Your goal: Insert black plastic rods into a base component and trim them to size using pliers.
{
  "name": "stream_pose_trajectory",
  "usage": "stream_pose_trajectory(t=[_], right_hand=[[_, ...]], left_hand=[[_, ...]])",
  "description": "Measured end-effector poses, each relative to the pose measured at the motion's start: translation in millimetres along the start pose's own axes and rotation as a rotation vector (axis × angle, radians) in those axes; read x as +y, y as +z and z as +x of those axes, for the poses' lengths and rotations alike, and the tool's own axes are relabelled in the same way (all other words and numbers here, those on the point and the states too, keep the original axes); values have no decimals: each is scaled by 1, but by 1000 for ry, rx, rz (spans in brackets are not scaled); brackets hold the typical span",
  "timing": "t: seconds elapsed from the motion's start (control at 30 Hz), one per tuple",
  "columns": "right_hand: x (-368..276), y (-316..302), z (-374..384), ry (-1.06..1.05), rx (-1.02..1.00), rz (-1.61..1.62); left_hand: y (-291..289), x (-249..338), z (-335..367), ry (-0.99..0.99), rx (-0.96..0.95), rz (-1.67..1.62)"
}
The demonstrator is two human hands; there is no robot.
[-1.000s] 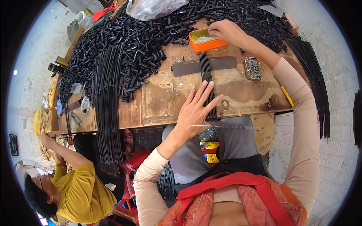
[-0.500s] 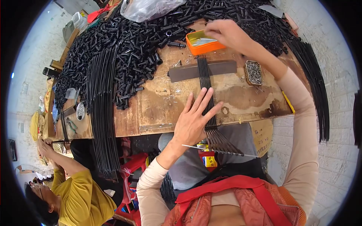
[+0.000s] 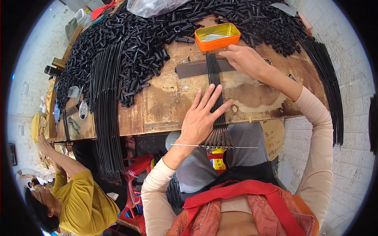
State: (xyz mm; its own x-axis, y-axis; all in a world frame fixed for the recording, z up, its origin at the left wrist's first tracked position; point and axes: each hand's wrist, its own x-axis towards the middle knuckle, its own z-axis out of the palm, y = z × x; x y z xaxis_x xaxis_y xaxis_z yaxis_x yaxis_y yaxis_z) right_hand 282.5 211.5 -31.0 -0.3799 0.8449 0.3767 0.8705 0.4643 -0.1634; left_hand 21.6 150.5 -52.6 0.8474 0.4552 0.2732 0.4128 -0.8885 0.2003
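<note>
A flat row of thin black rods (image 3: 212, 70) runs from the table over its near edge. My left hand (image 3: 200, 121) lies on them with fingers spread. Below it the rods fan out, their near ends strung on a thin metal rod (image 3: 246, 147) above my lap. The far part of the row crosses a dark grey bar (image 3: 191, 70). My right hand (image 3: 247, 62) is pinched beside the far ends; whatever is between its fingertips is too small to make out. Just beyond stands an orange box (image 3: 220, 44) with thin metal pins (image 3: 212, 37) inside.
Black tubular parts (image 3: 138, 59) are heaped along the back and left. Long bundles of black rods (image 3: 106, 106) hang over the edge at left, others (image 3: 328, 82) at right. Green-handled pliers (image 3: 73, 125) lie at left. A co-worker in a yellow top (image 3: 84, 200) sits at lower left.
My right hand has come from over the orange box down to the rods' far ends. The thin metal rod has swung from slanted to nearly level; my left hand stays on the rods.
</note>
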Motion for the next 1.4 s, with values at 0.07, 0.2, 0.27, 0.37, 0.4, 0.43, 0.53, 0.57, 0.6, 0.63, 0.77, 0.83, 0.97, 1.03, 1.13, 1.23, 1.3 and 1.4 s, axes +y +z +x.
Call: stream_pose_trajectory(t=[0.07, 0.2, 0.27, 0.37, 0.4, 0.43, 0.53, 0.57, 0.6, 0.63, 0.77, 0.83, 0.97, 1.03, 1.13, 1.23, 1.3, 1.4], right_hand=[[2, 2, -1, -1, 3, -8], [-2, 0, 3, -14, -27, -36], [-2, 3, 4, -22, -12, -27], [0, 5, 4, -53, 24, -48], [1, 6, 4, -76, 41, -78], [6, 8, 6, -75, 42, -76], [13, 12, 15, -97, 83, -21], [13, 13, 18, -95, 90, 33], [11, 13, 20, -91, 97, 86], [9, 14, 22, -89, 101, 87], [7, 12, 23, -95, 134, 193], [10, 9, 18, -103, 141, 290], [20, -4, -1, 33, 18, -11], [19, -6, -1, 46, 26, 13], [22, -4, 5, -1, 72, -13], [25, 2, 7, -39, 48, 93], [24, 4, 10, -123, 72, 64], [17, 3, 23, -117, 154, 123]], left_hand=[[0, 1, 0, -3, -2, -18], [1, 0, -1, -8, -9, -13], [2, -1, -1, -9, -7, -7], [2, -1, 0, -4, 4, -3], [2, -1, 0, -2, 7, -1], [2, -1, 0, 1, 11, 1], [9, -8, 1, 59, 20, 42], [10, -8, 1, 59, 18, 47], [10, -8, 2, 66, 27, 19], [10, -8, 2, 73, 35, -8], [6, -5, 2, 63, 17, -31], [1, -2, 0, 35, 13, -27], [0, -4, -2, 43, -21, 49], [-1, -2, -2, 45, -25, 45], [-12, 2, 2, 15, -83, -68], [-11, 3, 3, 19, -67, -108], [-9, 2, 3, 22, -56, -95], [-8, 1, 3, 16, -27, -101]])
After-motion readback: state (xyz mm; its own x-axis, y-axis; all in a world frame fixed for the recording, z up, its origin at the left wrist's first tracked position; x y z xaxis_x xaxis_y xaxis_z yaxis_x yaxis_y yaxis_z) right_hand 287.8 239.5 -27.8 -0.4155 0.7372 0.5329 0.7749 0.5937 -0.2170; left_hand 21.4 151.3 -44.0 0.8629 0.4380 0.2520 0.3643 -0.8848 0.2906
